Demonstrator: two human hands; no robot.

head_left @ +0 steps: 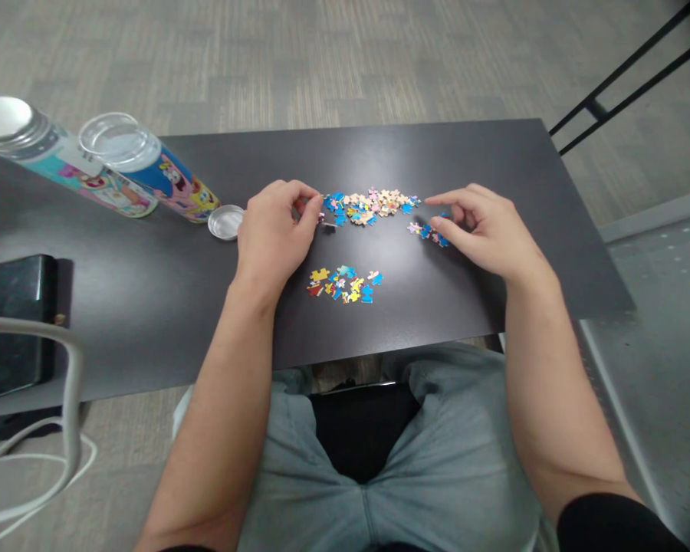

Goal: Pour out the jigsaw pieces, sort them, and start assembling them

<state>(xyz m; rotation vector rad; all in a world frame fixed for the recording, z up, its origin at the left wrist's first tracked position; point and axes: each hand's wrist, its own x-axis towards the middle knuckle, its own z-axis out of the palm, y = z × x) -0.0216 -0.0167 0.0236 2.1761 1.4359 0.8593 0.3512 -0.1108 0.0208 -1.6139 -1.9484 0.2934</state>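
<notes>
Loose jigsaw puzzle pieces [373,205] lie in a long, overlapping pile on the dark table [425,287]. My left hand [279,226] is at the pile's left end, thumb and forefinger pinched together on a small puzzle piece [328,225], seen nearly edge-on and partly hidden. Over the pile's right end is my right hand [483,230], its forefinger stretched out and thumb apart, with nothing between them. Beneath that thumb sits a smaller cluster of puzzle pieces [422,230], partly covered. Nearer my body, a third group of pieces [345,284] lies spread out, mostly yellow and blue.
Two printed cylindrical cans [178,184] [92,176] stand at the left. A round metal lid [225,223] lies beside my left hand. A black case [17,322] and a white cable [72,399] are at the far left. Black metal bars [598,107] rise beyond the table's right edge.
</notes>
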